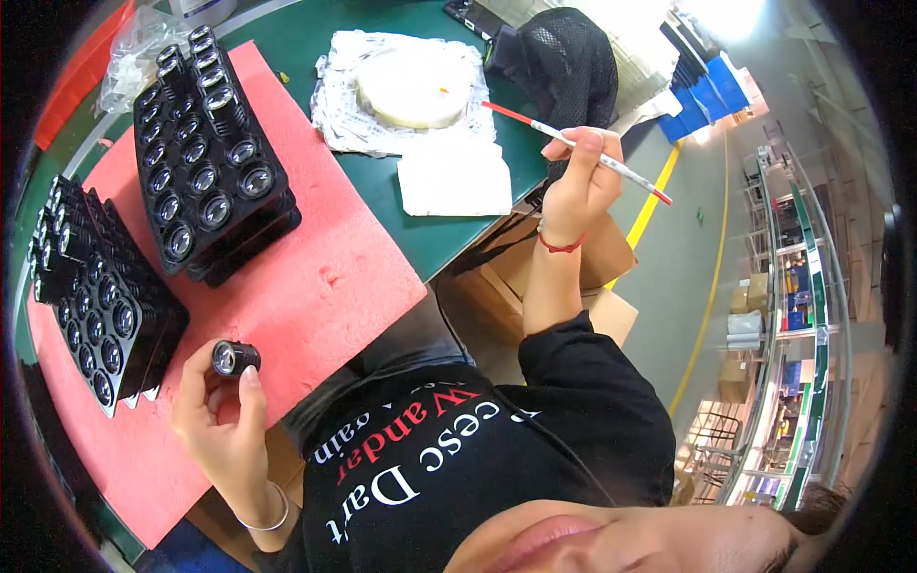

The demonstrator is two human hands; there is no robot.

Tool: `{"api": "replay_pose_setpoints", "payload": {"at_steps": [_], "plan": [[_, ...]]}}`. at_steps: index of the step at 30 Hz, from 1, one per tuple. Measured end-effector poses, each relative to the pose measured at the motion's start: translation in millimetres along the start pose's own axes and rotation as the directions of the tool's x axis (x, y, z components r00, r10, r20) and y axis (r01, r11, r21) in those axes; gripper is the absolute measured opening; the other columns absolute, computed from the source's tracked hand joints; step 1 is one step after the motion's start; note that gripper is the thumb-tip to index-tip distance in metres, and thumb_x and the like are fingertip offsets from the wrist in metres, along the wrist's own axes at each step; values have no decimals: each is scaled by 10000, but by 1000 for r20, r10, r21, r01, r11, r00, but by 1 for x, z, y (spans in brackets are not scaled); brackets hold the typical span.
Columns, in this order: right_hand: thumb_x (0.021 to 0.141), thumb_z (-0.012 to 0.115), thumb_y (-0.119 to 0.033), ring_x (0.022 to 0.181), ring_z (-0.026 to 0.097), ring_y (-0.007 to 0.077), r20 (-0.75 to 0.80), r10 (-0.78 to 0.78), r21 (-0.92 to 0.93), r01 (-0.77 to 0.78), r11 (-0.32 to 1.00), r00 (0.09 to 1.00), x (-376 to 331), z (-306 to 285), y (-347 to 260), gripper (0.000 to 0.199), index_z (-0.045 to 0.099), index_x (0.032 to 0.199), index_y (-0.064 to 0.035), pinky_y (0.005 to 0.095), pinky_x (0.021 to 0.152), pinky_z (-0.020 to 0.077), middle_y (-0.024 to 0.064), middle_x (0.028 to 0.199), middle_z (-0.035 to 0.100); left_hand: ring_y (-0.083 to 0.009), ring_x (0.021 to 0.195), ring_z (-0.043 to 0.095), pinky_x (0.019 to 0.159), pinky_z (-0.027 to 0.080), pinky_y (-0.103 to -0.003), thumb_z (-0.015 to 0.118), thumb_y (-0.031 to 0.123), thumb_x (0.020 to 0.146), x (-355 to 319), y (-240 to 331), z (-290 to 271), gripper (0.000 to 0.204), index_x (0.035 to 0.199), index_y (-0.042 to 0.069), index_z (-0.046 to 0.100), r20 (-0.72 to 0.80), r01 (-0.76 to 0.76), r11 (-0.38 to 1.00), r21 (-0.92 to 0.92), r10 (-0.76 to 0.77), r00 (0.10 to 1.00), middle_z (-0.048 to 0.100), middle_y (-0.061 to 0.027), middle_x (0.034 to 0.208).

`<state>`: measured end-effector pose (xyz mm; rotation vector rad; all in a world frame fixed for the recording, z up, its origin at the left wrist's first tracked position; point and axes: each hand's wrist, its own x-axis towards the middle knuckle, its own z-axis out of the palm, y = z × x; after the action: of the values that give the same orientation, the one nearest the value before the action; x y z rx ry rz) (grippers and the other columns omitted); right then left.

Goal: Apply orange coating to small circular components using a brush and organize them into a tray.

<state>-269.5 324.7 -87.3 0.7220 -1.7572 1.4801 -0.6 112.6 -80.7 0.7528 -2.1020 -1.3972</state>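
Over the near edge of the red foam mat point(287, 286), my left hand point(222, 420) held a small black lens barrel point(234, 357) pinched between thumb and fingertips, its glass front turned up toward me. A thin bangle point(272, 520) sat on that wrist. Just beyond the hand, toward the mat's left edge, stood a black tray point(95, 306) filled with rows of the same lenses, stacked on other trays. Farther up the mat, near its far edge, a second stack of black lens trays point(205, 162) lay at an angle, every pocket I could see filled.

My right hand point(578, 181) was raised off the right edge of the green table point(449, 229), closed around a thin white stick with red ends point(573, 148), gripped near its middle so that one red tip pointed back over the table and the other out toward the floor. A red cord point(559, 245) circled that wrist. Beside that hand, on the table, lay a white folded cloth point(454, 177), and past it a round white roll point(415, 86) resting on crinkled wrapping point(334, 105). A black mesh bag point(564, 67) sat at the table's far right corner, and a clear plastic bag point(129, 53) at the far left.
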Motion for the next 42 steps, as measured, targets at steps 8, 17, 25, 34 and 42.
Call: {"api": "replay_pose_setpoints", "payload": {"at_steps": [8, 17, 25, 34, 42], "plan": [[903, 392, -257, 472, 438, 116, -84, 195, 248, -170, 954, 977, 5, 2, 0, 309, 486, 725, -22, 205, 467, 343, 53, 580, 487, -95, 724, 541, 657, 450, -195, 541, -50, 735, -2, -1, -1, 209, 944, -49, 531, -21, 12, 993, -115, -14, 1000, 555, -53, 807], [921, 328, -329, 511, 362, 119, 347, 248, 885, -403, 233, 905, -44, 19, -34, 312, 441, 758, -89, 248, 519, 307, 27, 560, 453, -63, 639, 552, 565, 438, -168, 643, 10, 705, 1, 2, -1, 205, 896, -30, 581, -9, 113, 975, -192, -117, 993, 602, -31, 742], [912, 354, -349, 467, 330, 96, 516, 115, 800, -525, 291, 849, -69, 52, -68, 288, 426, 761, -113, 239, 472, 249, 16, 503, 424, -66, 602, 585, 525, 475, -182, 684, 40, 679, -1, -5, -10, 209, 854, -33, 598, -32, 25, 983, -181, -32, 999, 626, -50, 694], [922, 332, -330, 465, 307, 87, 500, 114, 756, -496, 428, 859, -74, 54, -69, 284, 403, 764, -104, 231, 464, 227, 7, 501, 377, -82, 622, 600, 538, 479, -190, 675, 32, 688, -3, -9, -13, 215, 874, -41, 594, -15, -14, 972, -236, 11, 1000, 634, -73, 712], [925, 310, -319, 408, 321, 122, 408, 188, 775, -448, 446, 894, -76, 55, -64, 316, 356, 735, -71, 247, 436, 270, 47, 478, 385, -119, 696, 612, 619, 488, -224, 634, 6, 720, -2, -12, -15, 230, 936, -49, 579, 53, 11, 949, -316, 7, 999, 636, -95, 774]]}}
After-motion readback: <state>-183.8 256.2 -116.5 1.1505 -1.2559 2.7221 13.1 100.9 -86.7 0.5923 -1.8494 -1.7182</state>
